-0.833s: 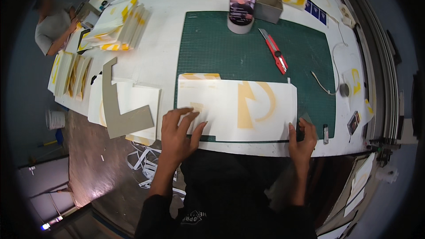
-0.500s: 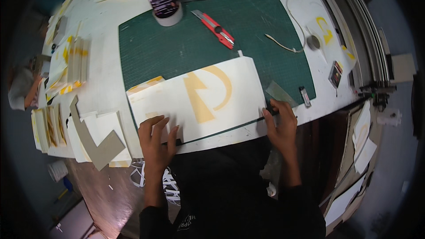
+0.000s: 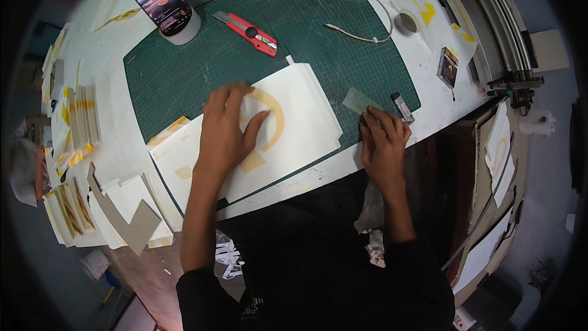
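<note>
A white sheet (image 3: 300, 104) with a pale orange shape on it lies at the front of the green cutting mat (image 3: 331, 0). My left hand (image 3: 229, 125) rests over the middle of the sheet, thumb spread from the fingers, covering part of the shape. To the right of the sheet, my right hand (image 3: 384, 141) has its curled fingertips on a small translucent plastic card (image 3: 353, 100), whose lower part they hide. Just beyond those fingers lies a lighter (image 3: 402, 108). A red utility knife (image 3: 250, 33) rests on the mat above the sheet.
A phone (image 3: 160, 1) leans on a white roll (image 3: 184, 32) at the back. A cable (image 3: 355, 37) crosses the mat. Right of it are a round tin (image 3: 405, 22) and a small box (image 3: 448, 67). Paper stacks (image 3: 79, 119) and a grey cardboard cutout (image 3: 131, 220) lie left.
The view has shifted, so the table appears further left. My left hand has moved from the sheet's near edge to its middle. My right fingers have come onto the plastic card.
</note>
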A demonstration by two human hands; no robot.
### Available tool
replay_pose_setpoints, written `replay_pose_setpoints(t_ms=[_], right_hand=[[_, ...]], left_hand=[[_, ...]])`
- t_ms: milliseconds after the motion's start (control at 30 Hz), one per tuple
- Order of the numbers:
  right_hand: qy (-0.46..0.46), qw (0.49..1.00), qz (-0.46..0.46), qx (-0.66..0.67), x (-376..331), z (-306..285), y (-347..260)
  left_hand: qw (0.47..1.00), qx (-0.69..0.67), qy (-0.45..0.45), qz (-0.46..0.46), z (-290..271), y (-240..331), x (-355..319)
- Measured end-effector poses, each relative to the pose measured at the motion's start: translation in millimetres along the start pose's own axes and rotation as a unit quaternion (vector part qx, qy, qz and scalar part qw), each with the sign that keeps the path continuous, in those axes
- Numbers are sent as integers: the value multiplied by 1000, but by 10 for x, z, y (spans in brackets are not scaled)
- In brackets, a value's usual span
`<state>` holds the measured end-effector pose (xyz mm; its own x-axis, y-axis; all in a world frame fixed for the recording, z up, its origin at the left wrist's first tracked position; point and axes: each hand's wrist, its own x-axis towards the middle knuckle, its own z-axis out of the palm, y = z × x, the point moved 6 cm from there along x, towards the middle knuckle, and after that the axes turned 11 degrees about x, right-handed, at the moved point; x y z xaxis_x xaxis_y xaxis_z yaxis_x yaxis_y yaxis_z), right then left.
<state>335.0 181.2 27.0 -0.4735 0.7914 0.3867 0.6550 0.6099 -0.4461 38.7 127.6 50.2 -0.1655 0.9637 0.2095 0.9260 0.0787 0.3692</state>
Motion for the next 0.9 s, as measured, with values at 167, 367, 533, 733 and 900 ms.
replay_pose_setpoints(t_ms=[167,367,533,733,900], right_hand=[[29,981,37,189,-118,3,-133],[32,966,72,247,-242,72,-321],[55,962,77,257,-230,58,-269],[25,954,42,297,166,83,-273],[-102,965,-16,242,997,597,-151]], left_hand=[[997,-21,-68,-23,113,-48,221],[996,-25,-83,-25,219,-74,310],[997,-8,-73,-10,231,-80,347],[999,16,-34,22,321,-103,255],[999,24,-5,25,376,-146,181]])
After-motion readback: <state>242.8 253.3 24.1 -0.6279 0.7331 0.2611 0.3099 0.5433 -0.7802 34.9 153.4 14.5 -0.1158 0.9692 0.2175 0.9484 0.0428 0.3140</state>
